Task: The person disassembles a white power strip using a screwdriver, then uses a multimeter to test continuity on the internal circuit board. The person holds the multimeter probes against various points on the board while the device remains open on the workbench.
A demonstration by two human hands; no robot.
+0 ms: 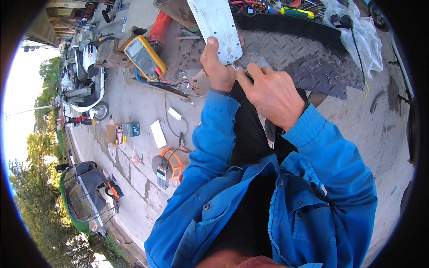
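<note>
- The left hand (219,70) grips a white panel (215,27) near its lower end, thumb on the face and fingertips showing at the far edge.
- The right hand (273,93) is closed, its thumb and forefinger pinching a slim tool (249,77) at the panel's lower end; most of the tool is hidden, so its kind cannot be told.
- The panel is held up, tilted, above a dark tread-patterned metal plate (286,51); it is long and flat with a rounded lower end, slightly smudged and dotted with small dark holes, and its upper end runs out of view.
- A clear plastic bag (370,49) lies crumpled at the upper right, a black plug-like piece (341,21) against it.
- On the ground at left, a brown cardboard box (111,134) has its flap up; what it holds cannot be made out. A teal box (132,129) is just beside it.
- A grey device (161,175) with cables rests against an orange drum (178,166).
- A yellow multimeter (144,57) with red leads lies left of the hands.
</note>
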